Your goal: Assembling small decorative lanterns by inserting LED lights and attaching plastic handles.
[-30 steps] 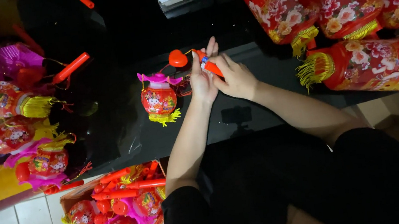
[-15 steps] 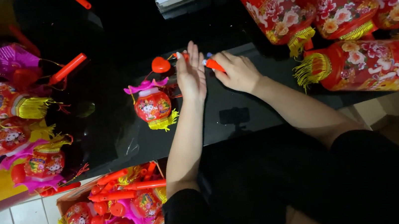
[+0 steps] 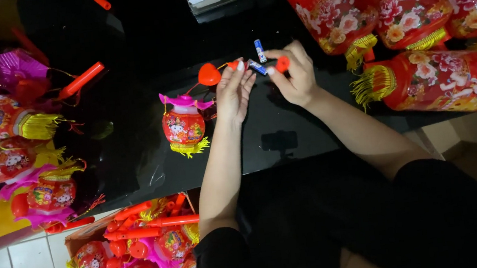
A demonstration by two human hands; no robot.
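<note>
the left hand (image 3: pixel 234 92) lies flat on the black table (image 3: pixel 285 122), fingers spread, tips touching a small red piece (image 3: pixel 233 65). the right hand (image 3: pixel 294 73) pinches a red cap (image 3: pixel 282 63) between thumb and finger. two blue batteries (image 3: pixel 257 58) lie between the hands, toward the table's far edge. a small lantern (image 3: pixel 184 126) with a red heart (image 3: pixel 208 74) sits just left of the left hand, near the front edge.

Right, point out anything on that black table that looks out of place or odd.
A small blue battery lies loose on the black table just beyond the hands. The left hand and right hand hold an orange handle between them. The small lantern lies tipped on its side. Nothing looks spilled or broken.
</note>
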